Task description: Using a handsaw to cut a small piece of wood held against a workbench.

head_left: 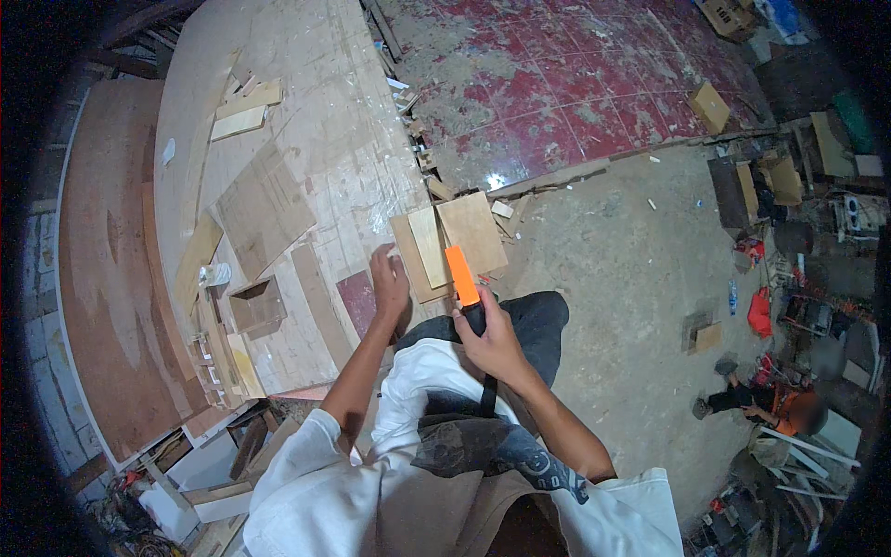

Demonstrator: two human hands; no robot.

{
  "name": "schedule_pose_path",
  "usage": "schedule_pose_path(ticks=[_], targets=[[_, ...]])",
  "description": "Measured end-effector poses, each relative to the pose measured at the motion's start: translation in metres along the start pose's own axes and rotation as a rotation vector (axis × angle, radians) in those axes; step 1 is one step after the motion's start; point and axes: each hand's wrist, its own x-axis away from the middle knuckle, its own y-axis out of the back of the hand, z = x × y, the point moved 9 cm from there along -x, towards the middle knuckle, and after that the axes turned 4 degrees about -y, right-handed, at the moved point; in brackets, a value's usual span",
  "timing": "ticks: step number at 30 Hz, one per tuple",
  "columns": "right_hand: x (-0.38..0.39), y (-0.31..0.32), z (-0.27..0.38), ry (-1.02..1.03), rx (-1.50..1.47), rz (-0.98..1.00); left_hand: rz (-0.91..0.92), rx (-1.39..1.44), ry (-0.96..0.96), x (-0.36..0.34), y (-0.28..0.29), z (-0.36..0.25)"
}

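My right hand (489, 339) is closed round the black handle of an orange-and-black tool (461, 276); its exact kind cannot be made out. The tool's long orange block points up and away, over thin wooden boards. Above the table's near right part is my left hand (390, 283), its fingers loosely bent and apart, with nothing visible in it. Just right of that hand, a pale wood strip (428, 246) and a square plywood piece (471, 232) lie on a larger thin board (406, 232). A dark reddish panel (355, 302) lies at its left.
The large wooden table (316, 111) carries loose boards, a brown sheet (265, 209) and an open wooden box (257, 306). Scraps line its right edge beside a raised red tiled floor (575, 84). Another person (775, 406) sits at the far right, amid clutter on the concrete floor (613, 278).
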Motion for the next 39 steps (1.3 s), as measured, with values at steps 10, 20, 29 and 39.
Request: schedule_pose_path(ticks=[10, 20, 29, 39], targets=[[0.000, -0.004, 0.000, -0.046, 0.030, 0.021, 0.090, 0.038, -0.247, -0.044, -0.056, -0.025], [0.003, -0.011, 0.001, -0.031, 0.009, 0.012, 0.206, -0.242, -0.288, -0.065, -0.093, -0.029], [0.004, -0.019, -0.009, -0.124, 0.051, 0.066, 0.425, -0.202, -0.290, -0.087, -0.103, -0.004], [0.001, -0.018, -0.005, -0.140, 0.012, 0.120, 0.402, -0.264, -0.246, -0.079, -0.105, -0.010]])
